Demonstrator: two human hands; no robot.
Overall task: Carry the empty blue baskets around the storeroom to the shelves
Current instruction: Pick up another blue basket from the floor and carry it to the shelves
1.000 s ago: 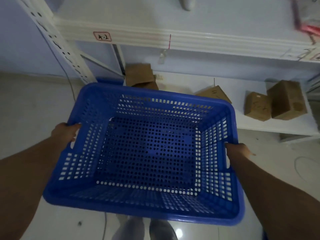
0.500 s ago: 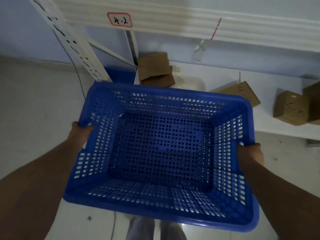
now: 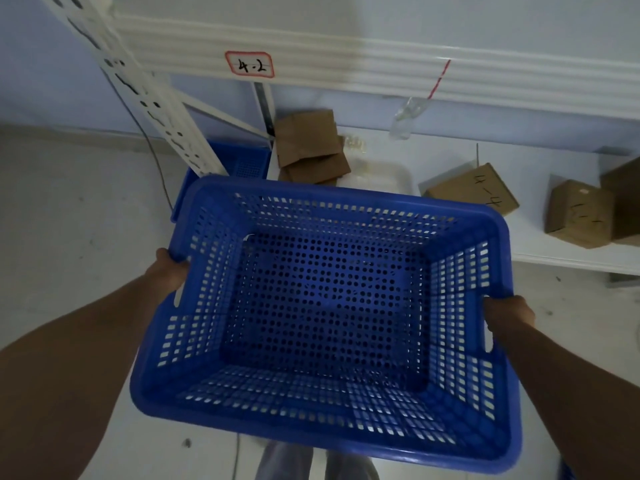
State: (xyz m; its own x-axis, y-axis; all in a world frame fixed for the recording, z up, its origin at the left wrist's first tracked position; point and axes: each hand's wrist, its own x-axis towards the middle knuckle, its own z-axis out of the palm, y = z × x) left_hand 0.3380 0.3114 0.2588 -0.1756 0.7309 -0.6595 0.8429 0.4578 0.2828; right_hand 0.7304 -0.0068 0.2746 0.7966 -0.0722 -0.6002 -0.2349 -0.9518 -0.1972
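Now both hands, left (image 3: 170, 271) and right (image 3: 508, 315), arms outstretched, gripping blue basket (image 3: 322, 306) sides.

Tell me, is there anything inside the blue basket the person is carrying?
No. The blue basket is empty; only its perforated floor shows between the left hand and right hand.

Empty blue perforated basket (image 3: 325, 306) held level in the air, second blue basket (image 3: 242, 161) on the floor by the shelf
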